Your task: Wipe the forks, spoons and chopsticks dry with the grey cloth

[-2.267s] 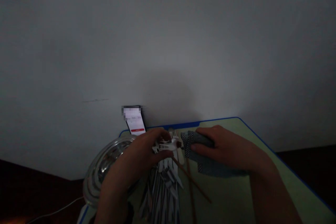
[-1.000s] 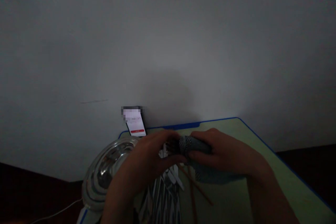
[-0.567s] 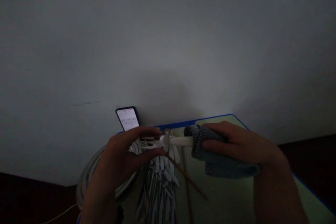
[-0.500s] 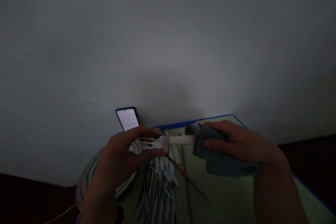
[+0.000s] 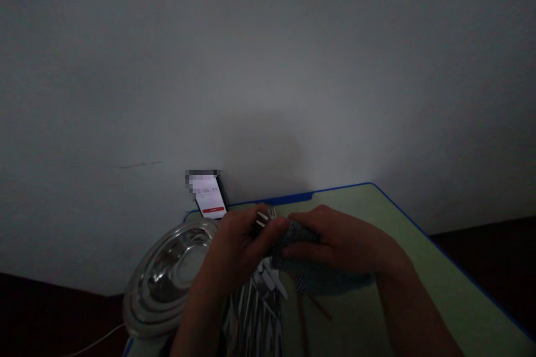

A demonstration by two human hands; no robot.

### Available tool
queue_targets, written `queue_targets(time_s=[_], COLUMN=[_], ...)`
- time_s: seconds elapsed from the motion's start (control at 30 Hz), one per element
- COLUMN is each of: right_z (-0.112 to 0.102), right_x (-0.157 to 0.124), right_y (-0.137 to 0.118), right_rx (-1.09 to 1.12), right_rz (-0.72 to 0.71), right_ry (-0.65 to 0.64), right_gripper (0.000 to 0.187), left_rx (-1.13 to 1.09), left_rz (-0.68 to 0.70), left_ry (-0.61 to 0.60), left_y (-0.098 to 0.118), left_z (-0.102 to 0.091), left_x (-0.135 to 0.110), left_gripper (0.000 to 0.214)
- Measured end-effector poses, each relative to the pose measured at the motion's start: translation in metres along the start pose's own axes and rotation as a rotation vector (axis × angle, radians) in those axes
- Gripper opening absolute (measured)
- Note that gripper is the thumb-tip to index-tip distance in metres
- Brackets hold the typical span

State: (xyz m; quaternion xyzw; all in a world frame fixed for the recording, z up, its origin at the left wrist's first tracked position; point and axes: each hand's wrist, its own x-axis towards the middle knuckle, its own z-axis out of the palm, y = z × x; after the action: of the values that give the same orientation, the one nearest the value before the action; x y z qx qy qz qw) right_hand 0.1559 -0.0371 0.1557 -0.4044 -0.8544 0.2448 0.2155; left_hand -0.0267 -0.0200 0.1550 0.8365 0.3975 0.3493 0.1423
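Note:
My left hand (image 5: 237, 242) is closed around a white plastic fork (image 5: 263, 218); only its tines poke out above my fingers. My right hand (image 5: 335, 240) grips a grey checked cloth (image 5: 310, 276) wrapped over the fork's handle, right against my left hand. Both hands meet above the green table (image 5: 419, 290). A heap of white plastic cutlery (image 5: 259, 307) lies on the table just below them, partly hidden by my left arm.
A shiny metal bowl (image 5: 167, 276) sits at the table's left end. A phone (image 5: 208, 196) with a lit screen leans against the wall behind it. Brown chopsticks (image 5: 307, 312) lie beside the cutlery heap. A white cable (image 5: 90, 337) trails at lower left.
Half a second ago the fork's handle showed between my hands. My right hand with the cloth has slid left along it, and the hands now touch.

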Motion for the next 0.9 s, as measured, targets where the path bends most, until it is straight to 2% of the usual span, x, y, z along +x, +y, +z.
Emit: queue_targets(time_s=[0.1,0.2,0.3,0.4,0.5,0.6,0.67,0.73,0.8,0.9], right_z=[0.002,-0.002,-0.008,-0.013,-0.014,-0.015,-0.016,-0.016,-0.017,-0.016], right_x=[0.002,0.000,-0.006,-0.012,-0.016,-0.017,-0.017,-0.016,-0.015,-0.012], right_y=[-0.001,0.003,0.010,0.016,0.020,0.023,0.024,0.024,0.021,0.011], right_rx=[0.002,0.078,0.142,0.122,0.107,0.146,0.183,0.221,0.229,0.155], right_rz=[0.014,0.004,0.009,0.093,0.146,0.156,0.171,0.171,0.137,0.063], right_ry=[-0.022,-0.046,-0.045,0.001,0.035,0.059,0.071,0.067,0.021,-0.125], right_gripper=[0.035,0.032,0.029,0.032,0.033,0.031,0.031,0.030,0.030,0.029], left_rx=[0.057,0.012,-0.048,-0.072,-0.144,-0.239,-0.272,-0.284,-0.270,-0.205], left_rz=[0.000,-0.021,-0.108,-0.204,-0.234,-0.172,-0.136,-0.126,-0.124,-0.094], left_ry=[0.012,0.018,0.065,0.122,0.000,-0.176,-0.223,-0.211,-0.219,-0.305], left_y=[0.000,-0.004,-0.011,-0.021,-0.027,-0.026,-0.023,-0.018,-0.012,-0.005], left_z=[0.007,0.005,-0.001,-0.008,-0.015,-0.021,-0.024,-0.025,-0.025,-0.021], left_x=[0.005,0.006,0.006,0.004,0.002,-0.003,-0.006,-0.009,-0.009,-0.005], left_gripper=[0.032,0.035,0.039,0.040,0.037,0.030,0.027,0.026,0.025,0.024])
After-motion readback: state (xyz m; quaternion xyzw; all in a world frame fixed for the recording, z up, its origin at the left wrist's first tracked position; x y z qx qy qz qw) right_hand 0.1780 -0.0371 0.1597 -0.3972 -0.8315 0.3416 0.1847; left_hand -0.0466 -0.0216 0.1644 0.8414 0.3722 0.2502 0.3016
